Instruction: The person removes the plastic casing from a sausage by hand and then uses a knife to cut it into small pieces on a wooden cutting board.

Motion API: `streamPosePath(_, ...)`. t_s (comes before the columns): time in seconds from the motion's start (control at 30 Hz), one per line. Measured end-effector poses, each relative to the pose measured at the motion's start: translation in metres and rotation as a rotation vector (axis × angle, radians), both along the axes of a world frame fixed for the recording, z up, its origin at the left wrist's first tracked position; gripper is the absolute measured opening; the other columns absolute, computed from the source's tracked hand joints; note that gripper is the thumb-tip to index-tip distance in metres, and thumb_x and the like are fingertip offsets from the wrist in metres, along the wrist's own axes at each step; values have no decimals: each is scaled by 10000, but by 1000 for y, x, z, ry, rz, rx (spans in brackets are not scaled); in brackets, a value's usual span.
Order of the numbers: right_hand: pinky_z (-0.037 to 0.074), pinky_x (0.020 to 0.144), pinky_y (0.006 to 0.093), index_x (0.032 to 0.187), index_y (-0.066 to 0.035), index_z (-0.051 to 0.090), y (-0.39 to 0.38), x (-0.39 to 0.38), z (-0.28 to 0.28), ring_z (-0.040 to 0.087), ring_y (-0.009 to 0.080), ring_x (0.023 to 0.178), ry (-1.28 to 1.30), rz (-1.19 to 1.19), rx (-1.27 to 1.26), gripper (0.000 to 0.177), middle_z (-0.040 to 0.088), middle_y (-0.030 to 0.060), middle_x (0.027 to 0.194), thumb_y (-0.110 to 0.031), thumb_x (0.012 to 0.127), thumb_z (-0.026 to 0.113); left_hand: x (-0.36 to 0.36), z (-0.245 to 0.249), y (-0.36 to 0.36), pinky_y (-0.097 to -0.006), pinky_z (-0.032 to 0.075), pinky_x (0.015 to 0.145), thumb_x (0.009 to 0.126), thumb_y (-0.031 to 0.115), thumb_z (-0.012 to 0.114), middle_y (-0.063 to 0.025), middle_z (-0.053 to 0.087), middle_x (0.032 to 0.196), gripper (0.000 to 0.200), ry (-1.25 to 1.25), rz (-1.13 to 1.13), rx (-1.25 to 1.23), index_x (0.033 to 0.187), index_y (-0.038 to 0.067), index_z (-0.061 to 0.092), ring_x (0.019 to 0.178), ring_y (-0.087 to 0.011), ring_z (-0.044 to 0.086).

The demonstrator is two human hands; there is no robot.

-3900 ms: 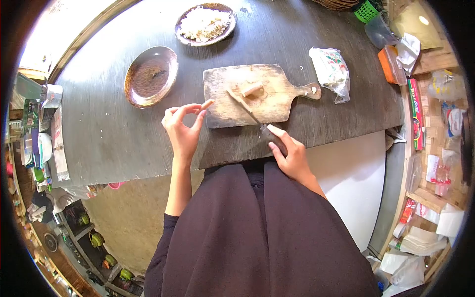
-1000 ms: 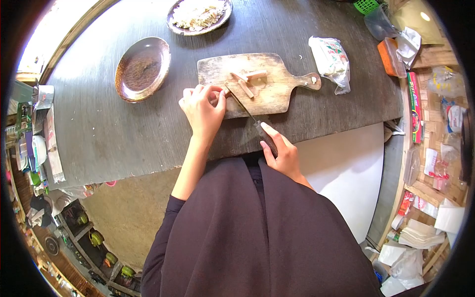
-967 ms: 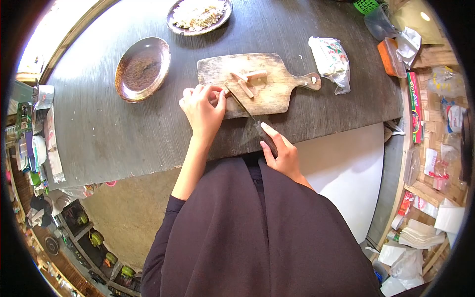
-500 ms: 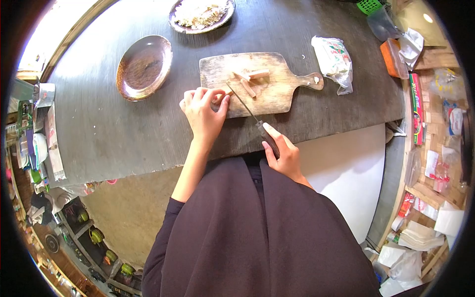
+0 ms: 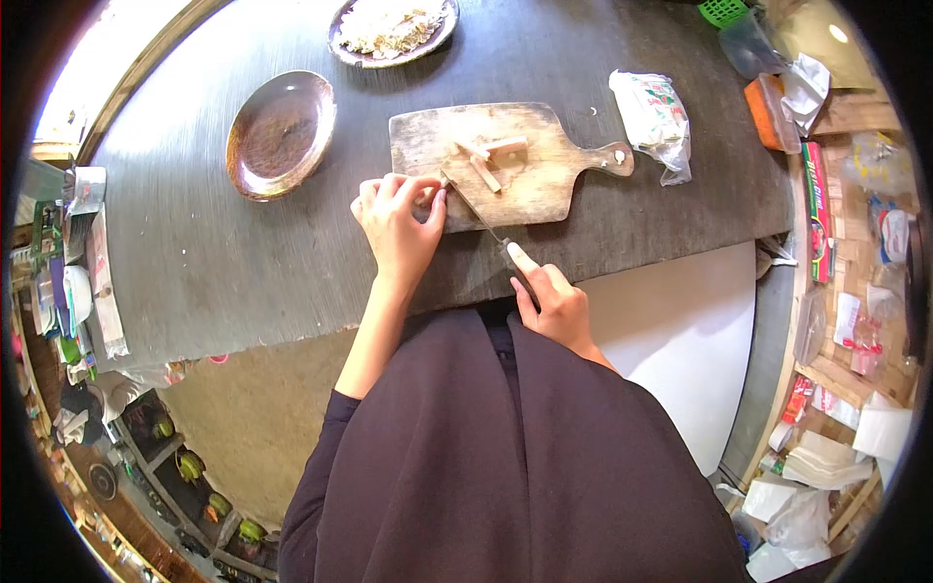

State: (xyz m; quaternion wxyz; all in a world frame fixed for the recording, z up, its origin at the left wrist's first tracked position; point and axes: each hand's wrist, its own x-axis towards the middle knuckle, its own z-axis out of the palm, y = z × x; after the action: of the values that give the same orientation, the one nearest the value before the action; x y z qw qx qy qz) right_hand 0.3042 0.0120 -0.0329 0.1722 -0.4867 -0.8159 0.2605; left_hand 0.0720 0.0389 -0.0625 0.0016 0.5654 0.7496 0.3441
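A wooden cutting board [image 5: 535, 131] lies on the dark table, its handle to the right. Several pinkish-brown, sausage-like sticks [image 5: 505, 146] rest loosely on its middle. At the board's left edge my left hand [image 5: 400, 219] is closed, thumb and fingers pinching another such stick, mostly hidden by the fingers. My right hand [image 5: 552, 301] grips the dark handle of a knife [image 5: 476, 211], index finger stretched along it. The thin blade slants up and left across the board, its tip beside my left fingertips at the held stick.
Left of the board is a brown oval plate [image 5: 282, 136]. Behind it stands another plate [image 5: 335, 44] of pale shredded food [image 5: 394, 29]. A white printed plastic packet [image 5: 649, 121] lies beyond the board's handle. An orange box [image 5: 766, 112] and a green basket [image 5: 724, 12] sit at the far right.
The knife and my right hand have shifted slightly left, and the blade tip is closer to my left fingers. My left hand stays nearly in place.
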Motion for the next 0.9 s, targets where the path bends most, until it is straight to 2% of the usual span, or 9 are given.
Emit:
streamPosePath(0.13,523,609,402,1382,-163,603,4,2,-7,642,323,668,75,-18,42,521,644,116,838,-70,884,723,0,1,-1,-395,364,887,781,184,794,50,611,832,156,10,-3,3,922,236,753,942,-207,542)
streamPosePath(0.2,499,523,395,1394,-192,597,3,0,-17,600,276,570,195,-43,135,513,551,80,742,-132,898,715,0,1,-2,-391,362,883,782,184,795,48,611,832,160,-12,-4,1,928,236,754,942,-206,543)
streamPosePath(0.3,501,533,388,1400,-192,592,5,1,-20,593,277,572,321,-48,121,527,566,82,751,-124,893,720,-1,-1,-2,-389,359,886,783,183,795,47,610,836,158,-22,-8,15,926,236,754,938,-204,542)
streamPosePath(0.53,504,540,382,1403,-197,590,1,1,-15,588,274,575,268,-17,84,535,572,83,749,-124,890,723,0,-1,-1,-389,353,886,784,181,794,47,603,837,168,-10,-4,9,937,236,754,932,-198,540)
streamPosePath(0.6,572,716,366,1337,-112,626,0,1,-8,725,314,842,203,-24,-18,457,722,159,1044,-54,892,715,2,1,0,-391,354,883,786,177,792,46,595,826,176,-13,-7,8,947,234,751,924,-198,542)
streamPosePath(0.63,572,716,366,1337,-112,626,1,1,-7,725,314,842,202,-23,-18,457,722,159,1044,-54,892,715,2,0,0,-391,354,883,786,177,792,46,595,826,176,-14,-6,8,947,234,751,924,-198,542)
streamPosePath(0.73,559,676,377,1357,-119,615,1,-1,-9,703,307,772,180,-9,4,476,704,146,958,-70,895,718,1,-4,0,-393,355,883,789,171,789,47,590,817,183,-2,-11,19,956,234,751,916,-197,544)
streamPosePath(0.8,498,501,384,1404,-200,590,0,-4,-17,576,261,538,177,-10,156,534,551,66,738,-142,889,722,1,-4,0,-394,355,888,787,168,790,49,593,815,187,-3,-17,20,958,234,752,914,-195,547)
streamPosePath(0.9,495,491,378,1403,-195,591,4,-10,-17,574,256,532,133,1,184,535,548,63,743,-140,887,722,0,-3,-1,-395,357,892,788,167,790,50,600,819,189,0,-19,21,960,236,754,920,-197,548)
